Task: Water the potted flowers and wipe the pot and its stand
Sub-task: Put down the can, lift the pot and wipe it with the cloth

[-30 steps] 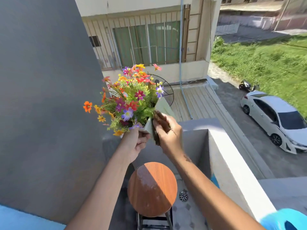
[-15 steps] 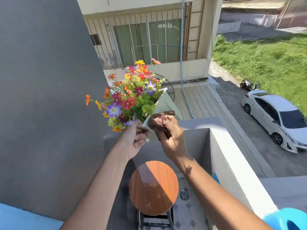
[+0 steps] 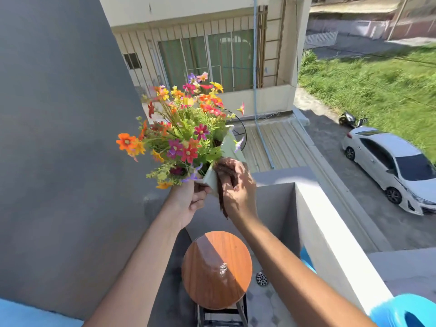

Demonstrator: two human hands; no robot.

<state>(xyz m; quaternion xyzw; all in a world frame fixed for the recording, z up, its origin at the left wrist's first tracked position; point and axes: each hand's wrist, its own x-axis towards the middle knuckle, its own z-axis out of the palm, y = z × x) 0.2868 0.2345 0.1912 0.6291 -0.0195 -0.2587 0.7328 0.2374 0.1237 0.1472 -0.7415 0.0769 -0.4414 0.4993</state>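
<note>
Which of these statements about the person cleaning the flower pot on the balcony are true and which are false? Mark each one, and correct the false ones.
1. The left hand holds the flower pot up in the air. True.
2. The right hand presses a brown cloth against the pot. True.
3. The pot is standing on the round wooden stand. False: the stand's top is bare apart from a small wet glint, and the pot is held well above it.
4. The flowers are all one colour. False: they are orange, red, pink, purple and yellow.
5. A white car is parked on the street below. True.
6. The pot is held upright. False: it is tilted, with the flowers leaning to the left.
</note>
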